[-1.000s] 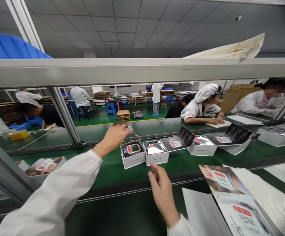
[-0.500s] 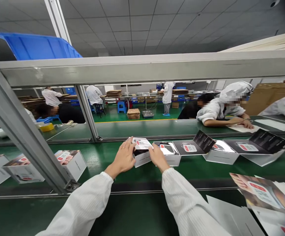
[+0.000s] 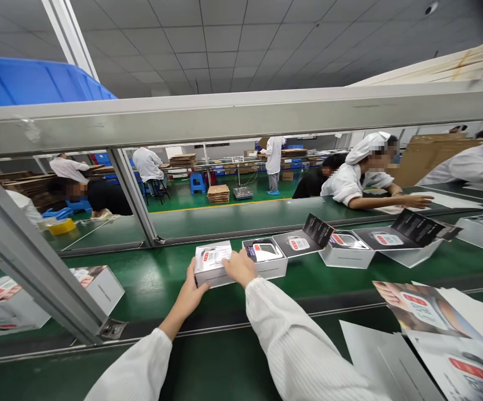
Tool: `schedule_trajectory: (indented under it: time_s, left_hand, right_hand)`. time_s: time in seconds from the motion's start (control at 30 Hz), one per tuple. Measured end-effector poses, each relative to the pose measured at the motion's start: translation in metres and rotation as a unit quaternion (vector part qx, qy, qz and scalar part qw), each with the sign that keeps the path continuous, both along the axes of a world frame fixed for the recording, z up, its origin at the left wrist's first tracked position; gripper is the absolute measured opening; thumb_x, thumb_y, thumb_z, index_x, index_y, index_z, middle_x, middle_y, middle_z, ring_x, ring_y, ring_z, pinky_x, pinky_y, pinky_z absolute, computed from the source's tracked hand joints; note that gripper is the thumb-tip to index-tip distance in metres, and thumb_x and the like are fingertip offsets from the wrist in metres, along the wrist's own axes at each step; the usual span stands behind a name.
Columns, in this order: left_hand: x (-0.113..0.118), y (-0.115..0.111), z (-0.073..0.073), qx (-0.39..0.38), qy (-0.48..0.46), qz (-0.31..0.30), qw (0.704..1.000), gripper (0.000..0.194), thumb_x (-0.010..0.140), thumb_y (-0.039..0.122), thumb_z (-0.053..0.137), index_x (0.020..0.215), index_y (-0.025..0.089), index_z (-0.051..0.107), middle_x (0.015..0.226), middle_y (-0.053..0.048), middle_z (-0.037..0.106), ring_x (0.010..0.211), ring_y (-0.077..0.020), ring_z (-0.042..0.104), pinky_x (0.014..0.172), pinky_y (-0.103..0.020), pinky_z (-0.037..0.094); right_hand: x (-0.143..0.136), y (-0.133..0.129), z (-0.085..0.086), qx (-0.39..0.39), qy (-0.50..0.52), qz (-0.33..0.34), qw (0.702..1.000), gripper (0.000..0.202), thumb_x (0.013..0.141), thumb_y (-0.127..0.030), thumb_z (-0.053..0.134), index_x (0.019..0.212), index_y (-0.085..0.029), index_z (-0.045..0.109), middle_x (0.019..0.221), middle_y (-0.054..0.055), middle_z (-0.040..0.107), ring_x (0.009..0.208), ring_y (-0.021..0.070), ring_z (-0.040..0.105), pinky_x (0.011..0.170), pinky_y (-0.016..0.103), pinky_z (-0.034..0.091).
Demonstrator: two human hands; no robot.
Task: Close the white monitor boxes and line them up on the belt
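A small white carton (image 3: 213,274) with a red-and-black print on its top sits on the green conveyor belt. My left hand (image 3: 188,298) is closed on its left end, thumb along the front side and fingers round the far left edge. With fingers curled, my right hand (image 3: 241,268) grips the carton's right end at the top edge; some fingertips are hidden. Just right of it stands an open carton (image 3: 272,270), its dark printed lid (image 3: 295,242) folded out to the right and a white-framed item showing inside.
More open cartons (image 3: 348,257) line the belt to the right. Carton sleeves (image 3: 433,317) lie stacked at the lower right. A metal post (image 3: 37,250) and a crossbar (image 3: 233,120) frame the left and top. Co-workers sit across the belt; closed cartons (image 3: 103,289) stand left.
The white printed panel that both hands held tilted over the carton now lies flat on top. My left hand has dropped to the carton's left end. The view has shifted right.
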State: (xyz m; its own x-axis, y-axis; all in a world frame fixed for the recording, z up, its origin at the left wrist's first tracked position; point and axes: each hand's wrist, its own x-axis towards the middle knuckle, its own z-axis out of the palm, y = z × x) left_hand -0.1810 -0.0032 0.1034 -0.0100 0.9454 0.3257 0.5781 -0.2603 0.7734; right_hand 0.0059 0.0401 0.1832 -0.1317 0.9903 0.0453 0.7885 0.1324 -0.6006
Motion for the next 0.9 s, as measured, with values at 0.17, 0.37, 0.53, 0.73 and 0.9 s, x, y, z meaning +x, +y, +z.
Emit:
schedule_trajectory:
  time_s: [0.17,0.37,0.53,0.73,0.9]
  left_hand:
    - [-0.018,-0.021,-0.003,0.017,-0.025,-0.050,0.998,0.088,0.087,0.022,0.051,0.157,0.025,-0.002,0.159,-0.012,0.026,0.142,-0.0294,0.034,0.110,-0.045,0.038]
    - [-0.010,-0.049,0.094,0.179,0.394,-0.063,0.899,0.082,0.079,0.015,0.066,0.149,0.042,0.032,0.162,-0.005,0.006,0.146,-0.0440,0.004,0.114,-0.064,0.011]
    - [-0.013,-0.024,0.160,0.067,0.484,-0.143,0.861,0.099,0.068,0.046,0.084,0.151,0.040,0.031,0.142,-0.012,0.037,0.129,-0.0403,0.036,0.105,-0.054,0.034]
    - [-0.056,-0.002,0.148,-0.054,0.447,-0.141,0.882,0.092,0.073,0.056,0.076,0.151,0.040,0.028,0.122,-0.009,0.047,0.110,-0.0325,0.047,0.094,-0.042,0.041]
    - [-0.082,-0.006,0.141,-0.079,0.435,-0.148,0.885,0.094,0.073,0.061,0.073,0.152,0.039,0.027,0.120,-0.007,0.050,0.106,-0.0302,0.052,0.093,-0.039,0.042]
  right_hand:
    - [-0.007,-0.006,-0.031,-0.019,0.192,0.017,0.981,0.052,0.093,-0.043,0.045,0.139,-0.019,0.047,0.133,0.015,0.057,0.126,0.0293,0.051,0.105,0.043,0.037]
    - [-0.015,0.008,-0.049,-0.108,0.456,0.004,0.883,0.055,0.094,-0.054,0.029,0.126,-0.022,0.060,0.129,0.007,0.062,0.118,0.0230,0.059,0.097,0.034,0.047]
    - [-0.022,-0.006,-0.034,-0.256,0.425,0.048,0.867,0.076,0.092,-0.071,0.013,0.123,-0.021,0.061,0.104,0.011,0.071,0.077,0.0232,0.070,0.064,0.036,0.054]
    - [0.051,-0.036,-0.013,-0.075,0.208,-0.029,0.975,0.043,0.088,-0.056,0.047,0.079,-0.021,0.070,0.080,0.007,0.071,0.064,0.0198,0.066,0.066,0.032,0.047]
    - [0.121,-0.017,-0.034,0.039,0.158,-0.301,0.940,0.045,0.086,-0.057,0.044,0.090,-0.021,0.071,0.096,0.014,0.071,0.091,0.0301,0.065,0.076,0.038,0.045]
